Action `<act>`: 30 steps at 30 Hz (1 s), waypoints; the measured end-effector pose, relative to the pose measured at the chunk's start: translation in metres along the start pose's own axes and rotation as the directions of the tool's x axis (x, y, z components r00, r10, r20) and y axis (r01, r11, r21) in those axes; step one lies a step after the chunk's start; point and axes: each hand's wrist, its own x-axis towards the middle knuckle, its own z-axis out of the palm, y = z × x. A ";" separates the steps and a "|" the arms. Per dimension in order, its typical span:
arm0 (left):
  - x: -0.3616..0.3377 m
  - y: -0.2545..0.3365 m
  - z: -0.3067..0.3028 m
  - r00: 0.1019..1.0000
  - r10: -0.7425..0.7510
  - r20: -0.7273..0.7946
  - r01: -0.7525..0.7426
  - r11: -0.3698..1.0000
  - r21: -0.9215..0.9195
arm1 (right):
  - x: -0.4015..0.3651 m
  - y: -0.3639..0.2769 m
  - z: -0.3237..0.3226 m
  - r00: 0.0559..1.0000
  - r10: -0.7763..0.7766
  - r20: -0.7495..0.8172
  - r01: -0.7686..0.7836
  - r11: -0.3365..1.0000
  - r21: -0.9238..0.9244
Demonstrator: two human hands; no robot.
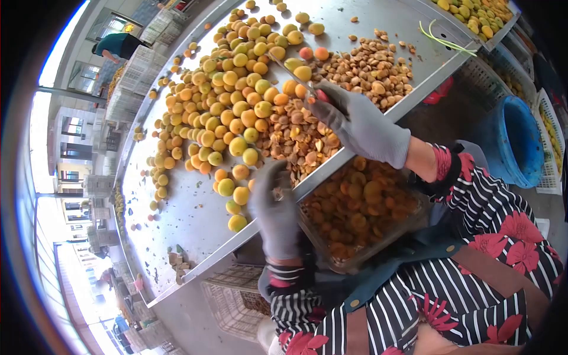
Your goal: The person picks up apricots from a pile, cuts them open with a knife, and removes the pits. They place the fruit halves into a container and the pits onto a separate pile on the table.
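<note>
Head view. The right hand (361, 121), in a grey glove, is closed around the red handle of a knife (288, 71). The hand is above the near edge of the metal bench (189, 222), and the blade points toward the far side, over the yellow-orange fruit (236, 112). The left hand (277, 210), also gloved, is located at the near edge, to the left of the right hand. It is blurred; whether it is open or gripping an item cannot be determined.

The whole fruit lies loose across the middle of the bench, from the far edge to near the left hand. A mound of fruit pieces (299, 133) lies between the hands, against the near edge. A pile of brown pits (378, 65) lies beyond the right hand, toward the right end. Green stems (447, 41) lie at the near right corner. Below the near edge, a container (349, 264) holds orange fruit. A blue bucket (515, 142) stands beyond the right arm.
</note>
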 end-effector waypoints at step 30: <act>0.045 0.060 0.026 0.970 -0.172 0.171 0.243 0.687 -0.684 | -0.018 -0.023 0.005 0.956 0.074 0.285 -0.218 0.827 0.517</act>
